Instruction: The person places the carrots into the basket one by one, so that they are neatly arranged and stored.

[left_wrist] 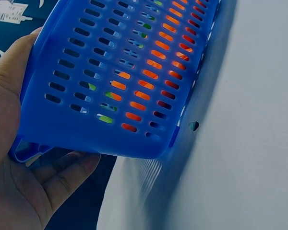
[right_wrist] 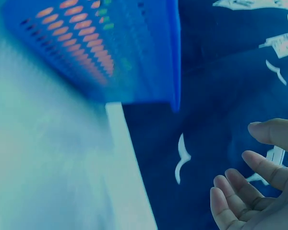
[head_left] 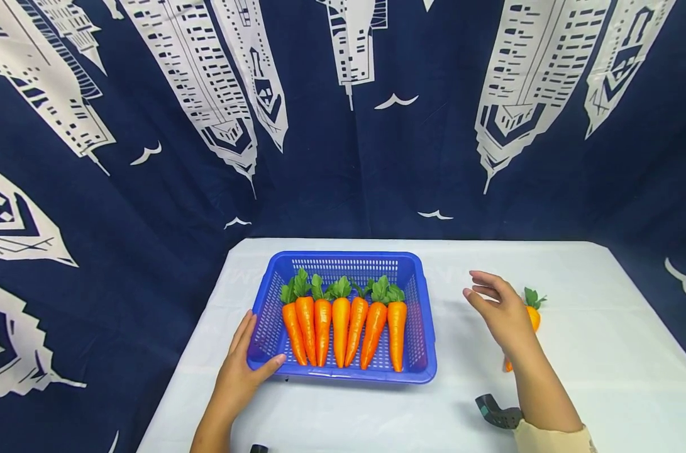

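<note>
A blue plastic basket (head_left: 376, 379) holds a row of several orange carrots (head_left: 341, 333) with green leafy tops. My left hand (head_left: 237, 368) grips the basket's near left corner, thumb over the front rim and fingers along the left side. In the left wrist view, the basket's slotted wall (left_wrist: 105, 86) fills much of the picture, with orange and green showing through. To the right of the basket, my right hand (head_left: 498, 308) is raised with fingers loosely bent and nothing in them. Another carrot (head_left: 533, 316) lies on the table behind that hand, partly hidden by the forearm.
A white-covered table (head_left: 371, 418) carries everything. Behind it hangs a dark blue cloth (head_left: 320, 189) printed with white buildings and birds. A black wrist-camera mount (head_left: 498, 413) juts out beside the right wrist.
</note>
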{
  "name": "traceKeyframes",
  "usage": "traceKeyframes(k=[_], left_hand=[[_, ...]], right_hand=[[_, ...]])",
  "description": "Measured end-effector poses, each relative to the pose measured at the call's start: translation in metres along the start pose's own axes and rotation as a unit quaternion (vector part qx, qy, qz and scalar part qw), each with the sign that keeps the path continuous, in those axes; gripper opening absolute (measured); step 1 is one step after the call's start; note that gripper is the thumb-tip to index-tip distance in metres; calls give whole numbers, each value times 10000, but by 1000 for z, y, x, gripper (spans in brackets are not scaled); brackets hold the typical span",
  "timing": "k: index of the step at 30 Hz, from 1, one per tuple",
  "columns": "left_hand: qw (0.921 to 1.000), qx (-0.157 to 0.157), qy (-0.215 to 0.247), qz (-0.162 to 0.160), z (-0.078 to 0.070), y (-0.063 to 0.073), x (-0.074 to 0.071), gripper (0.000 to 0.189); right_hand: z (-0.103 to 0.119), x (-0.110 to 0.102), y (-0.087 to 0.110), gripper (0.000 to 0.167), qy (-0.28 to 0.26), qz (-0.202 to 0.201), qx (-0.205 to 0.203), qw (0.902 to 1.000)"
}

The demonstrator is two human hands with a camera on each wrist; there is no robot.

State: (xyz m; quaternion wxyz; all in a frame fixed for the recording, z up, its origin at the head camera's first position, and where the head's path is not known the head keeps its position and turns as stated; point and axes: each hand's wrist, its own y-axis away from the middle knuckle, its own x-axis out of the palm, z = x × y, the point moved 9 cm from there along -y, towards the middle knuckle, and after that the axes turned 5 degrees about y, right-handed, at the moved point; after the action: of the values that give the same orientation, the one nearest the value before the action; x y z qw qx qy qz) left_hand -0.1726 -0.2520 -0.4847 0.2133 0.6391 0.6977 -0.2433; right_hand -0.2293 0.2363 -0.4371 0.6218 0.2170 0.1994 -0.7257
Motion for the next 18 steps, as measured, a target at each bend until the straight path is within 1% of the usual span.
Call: traceKeyframes(k=[6,11,14,18], left_hand=[[10000,-11,-1,7,0,0,1,103],[10000,-52,-29,35,1,0,1,103],[10000,-49,-42,33,1,0,1,103],[10000,-25,-69,10,1,-1,1,103]], right_hand=[[-32,-14,7,68,99,-82,509,9986],[-59,-25,9,68,176,-297,1001,9944],[-74,-31,10,68,251,-427,1216,9913],[-89,-37,12,66,309,-629,1388,9878]])
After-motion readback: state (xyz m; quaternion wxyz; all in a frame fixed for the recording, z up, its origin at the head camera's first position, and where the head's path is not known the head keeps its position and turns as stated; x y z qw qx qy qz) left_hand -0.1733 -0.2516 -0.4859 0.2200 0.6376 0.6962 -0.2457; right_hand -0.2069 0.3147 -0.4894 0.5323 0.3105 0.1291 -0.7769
